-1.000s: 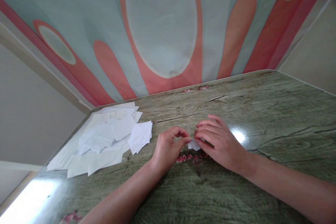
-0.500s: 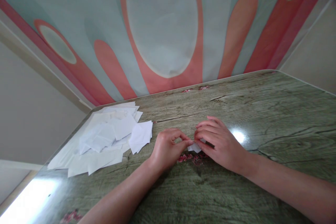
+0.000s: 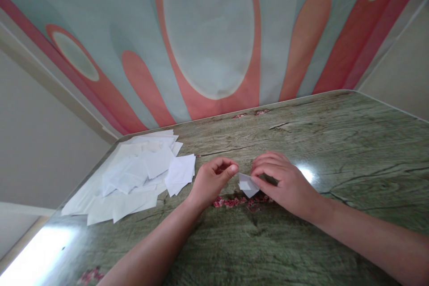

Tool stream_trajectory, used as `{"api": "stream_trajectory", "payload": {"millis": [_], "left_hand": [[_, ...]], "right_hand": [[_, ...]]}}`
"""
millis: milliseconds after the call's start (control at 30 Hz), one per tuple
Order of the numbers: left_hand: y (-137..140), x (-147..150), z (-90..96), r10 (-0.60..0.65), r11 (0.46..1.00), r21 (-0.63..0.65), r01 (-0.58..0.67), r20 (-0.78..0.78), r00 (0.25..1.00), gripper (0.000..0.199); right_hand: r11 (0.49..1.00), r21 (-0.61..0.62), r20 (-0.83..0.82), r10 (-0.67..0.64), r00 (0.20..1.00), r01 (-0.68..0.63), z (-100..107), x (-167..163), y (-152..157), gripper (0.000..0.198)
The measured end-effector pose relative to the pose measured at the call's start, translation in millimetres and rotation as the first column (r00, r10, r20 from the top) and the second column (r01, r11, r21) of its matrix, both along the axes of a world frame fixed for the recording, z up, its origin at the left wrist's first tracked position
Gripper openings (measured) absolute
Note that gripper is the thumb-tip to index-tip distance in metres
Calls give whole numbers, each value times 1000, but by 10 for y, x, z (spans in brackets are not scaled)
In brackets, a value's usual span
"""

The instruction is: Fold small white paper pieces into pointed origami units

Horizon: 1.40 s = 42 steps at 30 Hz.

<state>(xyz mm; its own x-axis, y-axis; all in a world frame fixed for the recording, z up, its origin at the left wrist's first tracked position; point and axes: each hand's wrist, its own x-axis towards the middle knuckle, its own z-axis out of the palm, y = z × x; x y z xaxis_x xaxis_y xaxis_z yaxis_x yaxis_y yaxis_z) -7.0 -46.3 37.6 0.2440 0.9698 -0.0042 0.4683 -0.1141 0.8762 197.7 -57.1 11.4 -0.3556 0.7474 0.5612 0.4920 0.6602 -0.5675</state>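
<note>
A small folded piece of white paper (image 3: pixel 248 184) stands slightly raised over the wood-patterned table, its creased faces showing. My right hand (image 3: pixel 284 178) pinches its right side between thumb and fingers. Just beyond the paper's upper left corner is my left hand (image 3: pixel 214 181), thumb and forefinger pressed together in a pinch. Whether a bit of the corner is caught between those fingertips I cannot make out. The other fingers of my left hand are curled in.
To the left lies a spread heap of white paper sheets (image 3: pixel 134 174), with a smaller stack of paper squares (image 3: pixel 181 172) at its right edge. The glossy table (image 3: pixel 301 241) meets a patterned red and grey-blue backdrop (image 3: pixel 214 107) at the back.
My left hand has moved slightly up and left, away from my right fingertips. More of the folded paper shows between the hands. My right hand keeps its pinch.
</note>
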Motion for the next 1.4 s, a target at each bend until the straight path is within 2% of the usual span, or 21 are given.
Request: {"api": "stream_trajectory", "payload": {"millis": [133,300,400,500,667,767,967,1400], "left_hand": [[-15,34,-44,-40,985,-160,61,130,991,28],[-62,118,-81,88,976,-214,-38,226,970,23],[-72,141,-73,109,974,-215,-65,202,973,24],[-91,150,-55,62,981,-192,-37,129,990,23],[-156,173,-16,1,1000,-17,-2,-78,997,17],[-183,194,-27,-13,999,33,18,-145,989,14],[-174,189,-46,-54,998,25,58,-151,987,16],[-137,173,-9,47,998,-36,-48,-21,999,20]], "right_hand": [[992,-125,-102,-23,995,10,-1,1,-2,7],[976,-218,-84,2,996,-20,-4,-32,-14,9],[970,-240,-45,19,999,-29,-5,-52,-21,9],[968,-252,-45,-10,999,-1,7,-55,-29,9],[965,-259,-61,-52,997,35,33,-45,-29,10],[959,-280,-47,-52,998,37,42,-46,-29,11],[953,-303,-46,-26,999,10,62,-40,-40,14],[968,-253,-34,-5,999,-4,49,-36,-14,10]]}}
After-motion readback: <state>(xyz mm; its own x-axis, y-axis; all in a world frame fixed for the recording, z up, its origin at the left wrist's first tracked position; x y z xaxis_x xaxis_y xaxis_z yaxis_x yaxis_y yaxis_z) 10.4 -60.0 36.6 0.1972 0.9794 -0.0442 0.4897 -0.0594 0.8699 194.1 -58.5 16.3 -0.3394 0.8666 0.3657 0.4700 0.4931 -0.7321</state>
